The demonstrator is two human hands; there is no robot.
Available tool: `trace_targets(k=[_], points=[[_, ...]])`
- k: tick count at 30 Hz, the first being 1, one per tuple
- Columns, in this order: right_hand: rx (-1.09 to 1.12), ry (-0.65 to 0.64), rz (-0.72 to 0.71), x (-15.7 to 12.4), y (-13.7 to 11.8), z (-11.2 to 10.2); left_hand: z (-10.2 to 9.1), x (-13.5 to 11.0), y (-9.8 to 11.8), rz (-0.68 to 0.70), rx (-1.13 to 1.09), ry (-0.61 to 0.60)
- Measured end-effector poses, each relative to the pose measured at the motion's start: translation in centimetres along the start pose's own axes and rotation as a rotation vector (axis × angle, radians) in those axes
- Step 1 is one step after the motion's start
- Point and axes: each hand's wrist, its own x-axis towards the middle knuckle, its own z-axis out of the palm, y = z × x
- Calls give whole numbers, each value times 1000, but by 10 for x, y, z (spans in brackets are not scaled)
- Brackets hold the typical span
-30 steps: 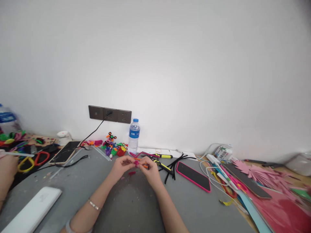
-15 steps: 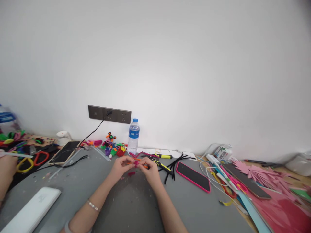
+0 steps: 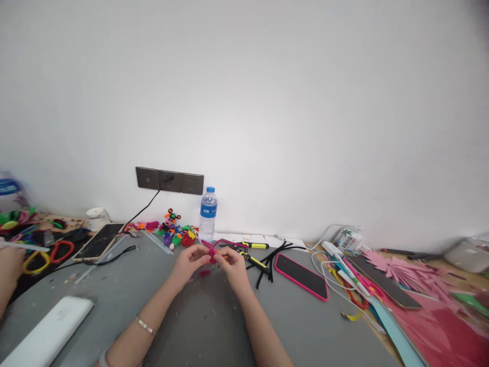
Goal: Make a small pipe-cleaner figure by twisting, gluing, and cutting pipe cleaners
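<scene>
One camera, worn on the person's head, looks forward and slightly down over the flat grey desk [image 3: 206,326] toward the plain white wall [image 3: 267,102], which fills the upper half. The left hand [image 3: 189,265] and right hand [image 3: 235,267] sit close below, mid-frame.

Your L hand [image 3: 190,262] & R hand [image 3: 232,265] pinch a pink piece [image 3: 212,253] between them, just over the table [image 3: 214,316]. A bottle [image 3: 208,215] stands behind, by the wall; a phone [image 3: 301,268] lies to your right, w/ black stems [image 3: 272,260] just beside it.
</scene>
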Motion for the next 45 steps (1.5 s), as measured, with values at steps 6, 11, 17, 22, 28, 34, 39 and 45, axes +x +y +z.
trace_targets(k=[6,11,17,22,28,34,39,45], points=[[173,-30,146,-1,-6,2,0,1,-1,-30,0,20],[227,-70,213,-3,-10,2,0,1,-4,-26,8,29],[229,-91,231,-4,-9,0,0,1,-5,-29,15,23],[190,-78,216,-3,-6,-1,0,1,-6,-38,17,18],[169,-71,192,-3,-5,-1,-4,3,-12,-37,29,-15],[163,-82,198,-3,-7,-2,-5,2,-8,-44,56,-57],[149,-80,179,-3,-4,-1,-1,0,-5,-46,27,-1],[205,-33,172,-1,0,1,1,1,-3,-43,27,15]])
